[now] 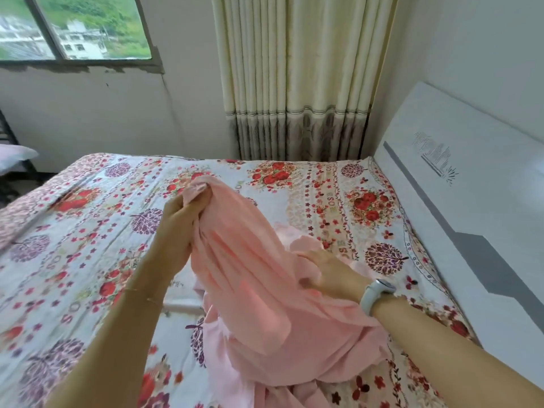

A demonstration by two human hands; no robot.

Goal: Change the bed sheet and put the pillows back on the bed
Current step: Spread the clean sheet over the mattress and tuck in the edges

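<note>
we were at the unfolding stage, by our reckoning: the pink sheet (259, 278) was bunched in a heap on the near middle of the bed (323, 184), over the floral cover (73, 260), with nothing of it spread flat yet. to do this step well we judged we ought to find a true hem or corner first, keep one hand high so the folds could drop out by their own weight, and let the other hand run along the edge to the next corner before any cast across the mattress. thin cloth like this would likely twist if we shook it from the middle.

our left hand (179, 222) was raised above the bed, its fingers curled tight around a gathered end of the pink sheet, so the cloth hung down from that grip. our right hand (326, 275), with a pale watch (375, 295) on the wrist, was lower and nearer the white headboard (471, 172), its fingers bent into the folds and pinching the fabric. no pillow lay on the bed in our view.
</note>
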